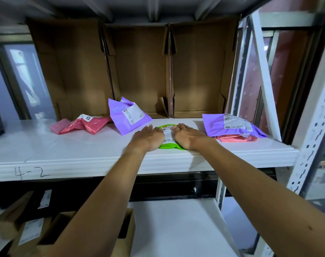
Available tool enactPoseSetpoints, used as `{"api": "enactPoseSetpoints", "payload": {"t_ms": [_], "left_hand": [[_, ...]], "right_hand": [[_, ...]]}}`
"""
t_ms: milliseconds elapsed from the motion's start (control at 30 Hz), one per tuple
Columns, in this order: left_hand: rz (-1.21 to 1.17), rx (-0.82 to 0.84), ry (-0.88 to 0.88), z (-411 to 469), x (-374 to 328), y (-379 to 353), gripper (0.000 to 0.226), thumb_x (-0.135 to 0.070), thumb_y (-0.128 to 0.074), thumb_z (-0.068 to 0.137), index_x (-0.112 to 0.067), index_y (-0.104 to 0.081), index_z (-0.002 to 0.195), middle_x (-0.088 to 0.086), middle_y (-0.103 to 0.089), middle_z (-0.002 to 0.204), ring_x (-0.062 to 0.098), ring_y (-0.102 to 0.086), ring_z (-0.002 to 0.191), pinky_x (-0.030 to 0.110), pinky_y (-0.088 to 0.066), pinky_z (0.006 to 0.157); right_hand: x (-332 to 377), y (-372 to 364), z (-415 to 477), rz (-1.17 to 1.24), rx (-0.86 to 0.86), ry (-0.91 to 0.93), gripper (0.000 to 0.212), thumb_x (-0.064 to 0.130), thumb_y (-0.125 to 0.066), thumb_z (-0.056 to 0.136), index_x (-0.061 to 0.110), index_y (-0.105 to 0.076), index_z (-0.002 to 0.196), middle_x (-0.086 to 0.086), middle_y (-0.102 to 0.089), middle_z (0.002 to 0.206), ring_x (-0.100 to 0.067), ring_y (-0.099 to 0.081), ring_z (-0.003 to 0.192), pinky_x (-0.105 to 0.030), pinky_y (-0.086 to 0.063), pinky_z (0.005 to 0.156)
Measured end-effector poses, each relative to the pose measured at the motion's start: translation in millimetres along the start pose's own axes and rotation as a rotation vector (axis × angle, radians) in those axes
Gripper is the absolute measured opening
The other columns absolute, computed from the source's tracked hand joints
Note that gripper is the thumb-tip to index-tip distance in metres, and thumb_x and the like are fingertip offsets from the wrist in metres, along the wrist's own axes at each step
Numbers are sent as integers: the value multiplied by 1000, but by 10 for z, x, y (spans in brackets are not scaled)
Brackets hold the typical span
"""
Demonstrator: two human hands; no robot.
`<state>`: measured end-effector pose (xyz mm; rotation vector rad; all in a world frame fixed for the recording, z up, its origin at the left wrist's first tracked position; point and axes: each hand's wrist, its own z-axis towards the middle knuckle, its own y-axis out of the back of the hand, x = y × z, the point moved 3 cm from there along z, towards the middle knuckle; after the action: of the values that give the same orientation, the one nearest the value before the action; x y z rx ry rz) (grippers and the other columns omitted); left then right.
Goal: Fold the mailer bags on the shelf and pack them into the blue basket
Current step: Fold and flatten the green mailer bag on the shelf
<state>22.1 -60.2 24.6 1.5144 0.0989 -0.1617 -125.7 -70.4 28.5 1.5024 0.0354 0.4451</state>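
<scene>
While both palms lie flat on it, the green mailer bag (pixel 170 146) rests near the front edge of the white shelf (pixel 65 151), roughly midway between the other bags. The left hand (pixel 148 137) covers its left half and the right hand (pixel 188 136) its right half. The fingers of both are stretched forward and close together, pressing down rather than gripping, and neither hand curls round anything. Between the 2 hands a strip of the bag's white label (pixel 167 135) shows, and green edges show at the far side and under the wrists.

Just left of the left hand a purple mailer bag (pixel 129 117) stands puffed and tilted, its lower corner close to the left fingertips. Farther left lies a crumpled pink mailer bag (pixel 87 125) with a small pink piece (pixel 60 126) at its end; whether that piece is separate I cannot tell. Right of the right hand, a second purple bag (pixel 232 127) lies on top of a flat pink bag (pixel 234 139). Behind them 3 open cardboard boxes (pixel 139 71) stand side by side. The handwritten mark 4-2 (pixel 30 173) is on the shelf's front lip, and labelled brown cartons (pixel 28 230) sit on the level below
</scene>
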Motion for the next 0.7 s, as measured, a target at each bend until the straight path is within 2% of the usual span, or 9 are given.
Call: {"api": "enactPoseSetpoints", "payload": {"t_ms": [133, 233, 300, 400, 467, 567, 700], "left_hand": [[15, -34, 2, 1, 14, 5, 52, -25, -19, 105, -14, -26, 156, 13, -21, 165, 29, -17, 152, 50, -24, 119], [-4, -58, -39, -60, 0, 44, 53, -35, -14, 107, -22, -27, 156, 8, -28, 163, 29, -26, 149, 48, -27, 118], [21, -76, -112, -96, -45, 64, 51, -37, -16, 108, -23, -25, 156, 6, -26, 164, 32, -30, 146, 49, -31, 117], [51, -87, -185, -139, -109, 76, 51, -34, -19, 109, -19, -22, 158, 5, -17, 167, 29, -22, 151, 46, -26, 120], [42, -70, -198, -201, -136, 80, 52, -32, -20, 110, -18, -18, 160, 2, -10, 168, 24, -16, 153, 39, -20, 122], [-9, 5, -189, -249, -120, 65, 53, -31, -18, 110, -20, -9, 161, -3, -1, 169, 16, -7, 155, 37, -13, 123], [-59, 32, -156, -229, -123, 74, 54, -34, -16, 110, -27, -2, 161, -5, 1, 169, 16, -6, 155, 38, -13, 124]], "right_hand": [[7, -1, -17, 16, -5, -19, 46, 31, -18, 103, 17, -38, 142, -13, -35, 152, -30, -30, 142, -47, -26, 114], [15, 52, -66, 72, -70, -23, 55, 39, -12, 105, 12, -36, 146, -13, -35, 155, -29, -32, 143, -43, -26, 114], [55, 107, -139, 57, -144, 58, 53, 34, -12, 107, 10, -35, 149, -12, -32, 158, -28, -31, 144, -39, -24, 114], [124, 127, -219, -88, -188, 195, 47, 23, -20, 108, 7, -34, 150, -8, -28, 161, -23, -25, 147, -31, -19, 116], [140, 48, -168, -171, -119, 245, 50, 27, -26, 108, 4, -29, 153, -11, -25, 162, -26, -23, 149, -35, -19, 119], [158, -12, -101, -230, -5, 229, 56, 33, -22, 107, 8, -16, 157, -9, -16, 165, -23, -16, 151, -39, -17, 122], [133, 18, -92, -163, -1, 157, 56, 36, -16, 106, 16, -9, 158, -2, -10, 166, -17, -10, 152, -36, -13, 122]]}}
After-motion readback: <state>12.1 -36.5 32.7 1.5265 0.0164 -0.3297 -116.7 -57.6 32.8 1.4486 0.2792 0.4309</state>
